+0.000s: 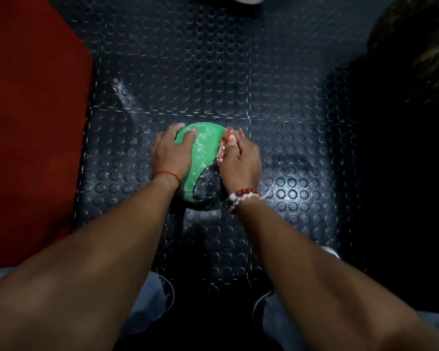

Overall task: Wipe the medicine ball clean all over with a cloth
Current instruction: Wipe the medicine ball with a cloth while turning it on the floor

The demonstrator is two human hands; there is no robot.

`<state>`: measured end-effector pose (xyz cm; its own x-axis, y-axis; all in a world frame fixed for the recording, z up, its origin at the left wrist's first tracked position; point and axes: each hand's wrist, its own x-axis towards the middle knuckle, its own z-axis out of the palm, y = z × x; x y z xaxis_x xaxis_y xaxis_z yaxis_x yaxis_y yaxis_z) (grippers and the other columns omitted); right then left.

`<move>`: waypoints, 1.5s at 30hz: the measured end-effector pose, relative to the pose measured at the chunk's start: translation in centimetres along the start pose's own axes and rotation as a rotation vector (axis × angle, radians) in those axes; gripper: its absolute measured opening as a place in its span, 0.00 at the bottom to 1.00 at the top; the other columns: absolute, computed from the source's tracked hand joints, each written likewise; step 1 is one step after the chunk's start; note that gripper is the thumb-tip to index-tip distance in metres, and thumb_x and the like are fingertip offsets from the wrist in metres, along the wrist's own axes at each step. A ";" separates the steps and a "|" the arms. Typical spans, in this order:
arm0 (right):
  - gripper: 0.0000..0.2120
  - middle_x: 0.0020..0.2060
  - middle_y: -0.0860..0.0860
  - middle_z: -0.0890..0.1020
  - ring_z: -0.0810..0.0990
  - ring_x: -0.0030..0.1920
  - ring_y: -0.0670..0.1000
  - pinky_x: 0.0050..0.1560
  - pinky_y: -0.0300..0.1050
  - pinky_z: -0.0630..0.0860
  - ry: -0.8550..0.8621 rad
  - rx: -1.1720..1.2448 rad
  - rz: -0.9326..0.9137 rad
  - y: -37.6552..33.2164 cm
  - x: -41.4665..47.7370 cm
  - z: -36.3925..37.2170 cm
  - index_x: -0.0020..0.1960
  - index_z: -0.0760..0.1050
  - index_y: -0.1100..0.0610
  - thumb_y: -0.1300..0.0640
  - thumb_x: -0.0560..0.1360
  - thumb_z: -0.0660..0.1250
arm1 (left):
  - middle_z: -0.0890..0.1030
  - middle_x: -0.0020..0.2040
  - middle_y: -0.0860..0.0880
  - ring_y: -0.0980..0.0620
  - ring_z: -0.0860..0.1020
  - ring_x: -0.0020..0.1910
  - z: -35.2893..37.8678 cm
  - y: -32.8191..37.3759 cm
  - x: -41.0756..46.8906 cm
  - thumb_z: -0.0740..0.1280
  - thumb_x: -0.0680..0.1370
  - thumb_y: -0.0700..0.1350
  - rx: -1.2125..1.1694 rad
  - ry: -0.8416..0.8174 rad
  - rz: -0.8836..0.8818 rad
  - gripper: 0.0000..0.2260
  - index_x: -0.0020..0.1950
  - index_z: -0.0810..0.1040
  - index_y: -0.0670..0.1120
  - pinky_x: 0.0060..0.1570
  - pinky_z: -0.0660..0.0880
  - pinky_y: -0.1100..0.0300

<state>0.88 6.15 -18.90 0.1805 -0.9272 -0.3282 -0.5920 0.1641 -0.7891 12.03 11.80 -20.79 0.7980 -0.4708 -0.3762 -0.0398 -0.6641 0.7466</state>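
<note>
Wiping the ball's right side

The ball (200, 158) sits on the studded floor (238, 72); the left hand (169, 154), fingers spread, steadies it while the right hand (240, 160) presses a cloth (224, 144) flat. Best to roll it gradually, since dusty streaks remain.

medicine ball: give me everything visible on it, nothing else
The medicine ball is round, mostly green with a black panel at its near right, finely textured and streaked with whitish dust. It sits on the dark studded floor mat. The left hand rests spread on its left side; the right hand presses a reddish cloth against its right side.
</note>
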 end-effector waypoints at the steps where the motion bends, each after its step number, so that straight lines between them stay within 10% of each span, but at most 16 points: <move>1: 0.16 0.54 0.49 0.76 0.73 0.39 0.41 0.34 0.34 0.69 -0.043 0.007 0.003 0.0 1.1 -0.3 0.66 0.74 0.49 0.49 0.82 0.55 | 0.70 0.71 0.47 0.46 0.70 0.68 -0.1 -0.2 0.0 0.62 0.80 0.60 -0.036 0.011 -0.013 0.20 0.70 0.74 0.55 0.63 0.67 0.54; 6: 0.16 0.52 0.57 0.79 0.78 0.48 0.55 0.50 0.44 0.77 -0.115 -0.035 0.308 2.7 2.1 -0.5 0.65 0.72 0.62 0.60 0.83 0.50 | 0.71 0.70 0.46 0.46 0.72 0.66 -0.1 -0.8 0.0 0.61 0.80 0.59 -0.123 0.078 -0.089 0.19 0.69 0.75 0.53 0.57 0.66 0.56; 9: 0.18 0.53 0.53 0.77 0.77 0.44 0.49 0.51 0.48 0.78 -0.007 0.142 0.389 2.5 -1.0 1.0 0.60 0.74 0.56 0.49 0.83 0.50 | 0.68 0.72 0.50 0.48 0.70 0.68 -0.3 -0.6 0.2 0.59 0.81 0.58 -0.126 0.071 -0.089 0.19 0.72 0.72 0.59 0.64 0.67 0.54; 15: 0.20 0.65 0.47 0.70 0.74 0.57 0.48 0.54 0.44 0.71 -0.008 -0.119 -0.184 0.4 0.0 0.5 0.71 0.67 0.45 0.46 0.81 0.53 | 0.68 0.71 0.51 0.52 0.69 0.65 -0.6 -0.2 -0.1 0.57 0.83 0.56 0.137 -0.053 0.219 0.19 0.74 0.70 0.56 0.63 0.68 0.54; 22: 0.16 0.36 0.50 0.74 0.67 0.31 0.45 0.27 0.36 0.63 -0.030 0.176 0.273 1.6 3.0 -0.5 0.43 0.74 0.53 0.50 0.82 0.52 | 0.70 0.69 0.49 0.47 0.70 0.67 0.3 0.6 -0.1 0.64 0.77 0.64 0.083 -0.023 0.175 0.24 0.69 0.71 0.55 0.65 0.71 0.48; 27: 0.22 0.69 0.48 0.66 0.75 0.59 0.52 0.52 0.51 0.77 0.005 -0.194 -0.119 0.9 -0.9 1.1 0.73 0.62 0.44 0.42 0.80 0.50 | 0.68 0.69 0.50 0.46 0.69 0.69 0.5 0.6 0.4 0.63 0.78 0.62 0.115 -0.030 0.149 0.24 0.73 0.71 0.57 0.65 0.65 0.55; 30: 0.19 0.65 0.50 0.71 0.75 0.56 0.51 0.52 0.49 0.75 -0.030 -0.246 -0.234 0.0 1.1 0.6 0.70 0.69 0.47 0.46 0.81 0.53 | 0.68 0.69 0.50 0.47 0.69 0.69 0.2 0.4 0.5 0.63 0.78 0.63 0.087 -0.040 0.142 0.24 0.72 0.71 0.57 0.66 0.66 0.53; 35: 0.17 0.36 0.49 0.76 0.69 0.32 0.47 0.30 0.41 0.64 -0.063 -0.010 0.113 0.6 4.4 -0.4 0.45 0.77 0.53 0.50 0.82 0.52 | 0.68 0.72 0.50 0.46 0.68 0.70 0.4 0.8 0.1 0.62 0.78 0.65 0.077 -0.016 0.121 0.23 0.71 0.71 0.58 0.67 0.68 0.47; 41: 0.23 0.69 0.51 0.65 0.74 0.61 0.55 0.56 0.53 0.76 -0.002 -0.217 -0.165 0.6 -0.9 1.2 0.74 0.61 0.46 0.45 0.80 0.52 | 0.69 0.70 0.48 0.44 0.70 0.69 0.4 1.6 0.7 0.62 0.78 0.64 0.088 0.012 0.040 0.22 0.69 0.72 0.56 0.67 0.68 0.50; 45: 0.19 0.62 0.51 0.72 0.77 0.54 0.52 0.51 0.48 0.76 -0.037 -0.224 -0.255 -0.5 2.1 0.4 0.70 0.70 0.47 0.49 0.81 0.53 | 0.71 0.64 0.49 0.47 0.72 0.64 0.0 1.6 1.1 0.65 0.78 0.61 0.072 0.014 0.076 0.22 0.65 0.72 0.50 0.57 0.67 0.57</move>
<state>1.88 4.26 -19.46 0.3711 -0.9152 -0.1571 -0.6813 -0.1534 -0.7157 12.78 10.23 -20.04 0.7994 -0.5133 -0.3122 -0.1432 -0.6674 0.7308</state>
